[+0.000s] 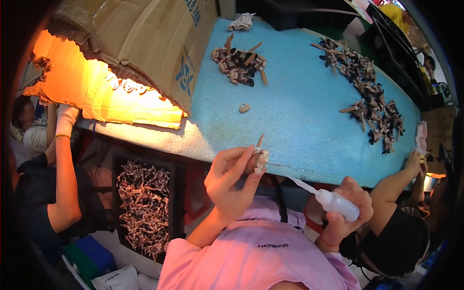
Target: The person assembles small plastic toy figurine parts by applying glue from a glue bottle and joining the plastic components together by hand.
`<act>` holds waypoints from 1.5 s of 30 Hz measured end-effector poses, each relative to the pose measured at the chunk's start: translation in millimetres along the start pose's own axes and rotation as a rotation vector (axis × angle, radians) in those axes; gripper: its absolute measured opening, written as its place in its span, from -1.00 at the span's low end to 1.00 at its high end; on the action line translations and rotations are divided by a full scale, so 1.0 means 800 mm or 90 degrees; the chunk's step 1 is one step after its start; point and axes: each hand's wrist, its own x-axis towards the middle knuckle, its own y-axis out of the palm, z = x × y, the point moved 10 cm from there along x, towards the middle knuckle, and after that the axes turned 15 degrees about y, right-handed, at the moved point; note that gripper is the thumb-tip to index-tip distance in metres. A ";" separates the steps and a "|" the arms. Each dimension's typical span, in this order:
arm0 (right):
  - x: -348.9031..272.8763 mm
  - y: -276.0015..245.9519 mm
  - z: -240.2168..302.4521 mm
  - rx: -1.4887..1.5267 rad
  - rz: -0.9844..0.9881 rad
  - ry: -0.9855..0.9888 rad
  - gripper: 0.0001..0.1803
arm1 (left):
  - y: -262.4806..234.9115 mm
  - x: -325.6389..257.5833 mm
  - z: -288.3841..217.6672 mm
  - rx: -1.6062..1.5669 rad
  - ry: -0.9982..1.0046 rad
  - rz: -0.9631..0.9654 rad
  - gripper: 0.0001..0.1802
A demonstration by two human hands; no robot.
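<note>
- Nearest, the left hand (231, 181) is curled around one small brown-and-cream figurine (258, 159), thumb and fingers closed on it; a thin wooden stick juts up from the piece at 1 o'clock.
- At 4 o'clock from it, the right hand (349, 210) is wrapped in a fist around one soft white squeeze bottle (336, 202); its long tapered nozzle points toward 10 o'clock, tip just beside the figurine.
- Both hands hover at the near edge of the table (299, 121), whose top is a speckled, foam-like turquoise sheet.
- Down at 8 o'clock, one black crate (145, 203) holds a dense tangle of similar small pieces, too many to count.
- On the table, one loose cream lump (244, 108) lies alone at 12 o'clock from the left hand.
- Farther off are two heaps of figurines with sticks: a compact heap (240, 63) at 12 o'clock and a long strung-out heap (367, 92) at 2 o'clock.
- At 10 o'clock, a corrugated cardboard hood (135, 43) glows orange underneath.
- Other people sit at both sides.
</note>
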 end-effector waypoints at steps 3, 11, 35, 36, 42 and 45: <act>0.000 0.013 0.019 -0.047 0.039 -0.077 -0.59 | -0.005 0.005 -0.008 0.004 0.017 -0.026 -0.59; -0.003 0.035 0.040 -0.142 0.169 -0.175 -0.55 | -0.011 0.007 -0.018 0.054 0.036 -0.024 -0.54; -0.011 0.045 0.044 -0.166 0.188 -0.240 -0.59 | -0.006 0.011 -0.022 0.006 0.056 -0.015 -0.60; -0.010 0.044 0.045 -0.167 0.187 -0.240 -0.59 | -0.005 0.011 -0.022 0.005 0.056 -0.014 -0.60; -0.007 0.046 0.047 -0.173 0.200 -0.226 -0.57 | -0.006 0.004 -0.014 -0.005 0.023 -0.017 -0.55; -0.002 0.044 0.046 -0.151 0.188 -0.204 -0.57 | -0.004 0.004 -0.013 -0.020 0.018 -0.012 -0.55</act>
